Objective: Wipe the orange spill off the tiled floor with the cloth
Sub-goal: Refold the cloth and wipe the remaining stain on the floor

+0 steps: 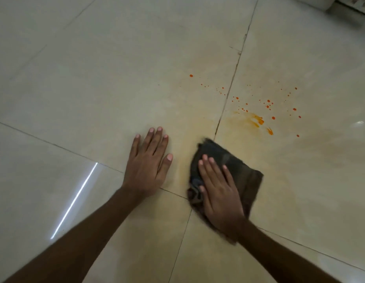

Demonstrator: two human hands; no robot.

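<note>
A dark, crumpled cloth (238, 166) lies flat on the beige tiled floor (95, 88). My right hand (219, 193) presses down on it with fingers spread, palm on the cloth's near half. An orange spill (257, 119) shows as a smeared streak with several small droplets scattered beyond and to the right of the cloth, past a grout line. A faint yellowish film spreads around the cloth. My left hand (148, 160) rests flat on the bare tile to the left of the cloth, fingers apart, holding nothing.
Dark grout lines (230, 84) cross the floor. A bright light streak (75, 199) reflects off the tile at the left. A pale object's edge (349, 3) sits at the far top right corner.
</note>
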